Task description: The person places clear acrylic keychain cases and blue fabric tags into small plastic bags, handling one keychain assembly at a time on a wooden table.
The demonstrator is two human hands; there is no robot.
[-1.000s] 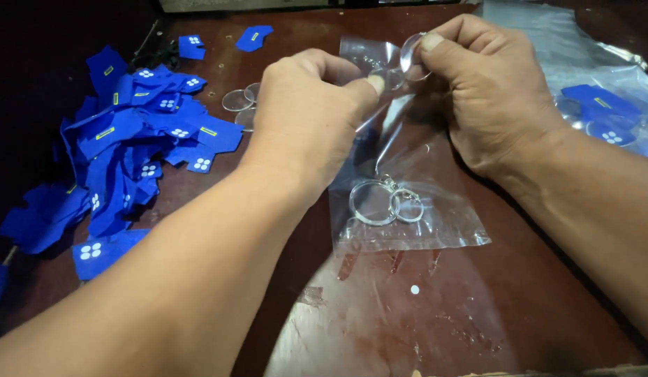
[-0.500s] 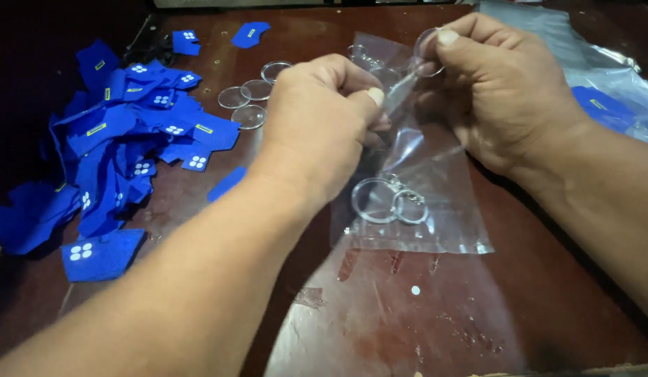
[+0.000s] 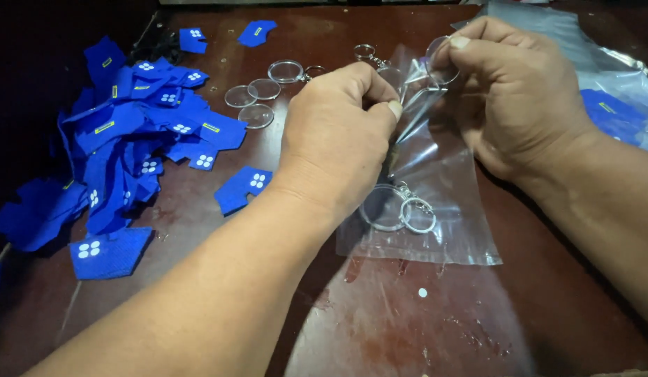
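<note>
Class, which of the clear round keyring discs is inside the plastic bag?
The clear disc with metal rings inside the plastic bag, below the left hand; the others lie loose.

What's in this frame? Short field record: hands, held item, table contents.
left hand: pinches the top edge of the clear plastic bag
right hand: pinches the same bag's top from the other side
bag contents: clear round keychain with metal ring, at the bottom
left of table: pile of blue fabric patches
near top: loose clear discs
surface: dark brown table
</note>
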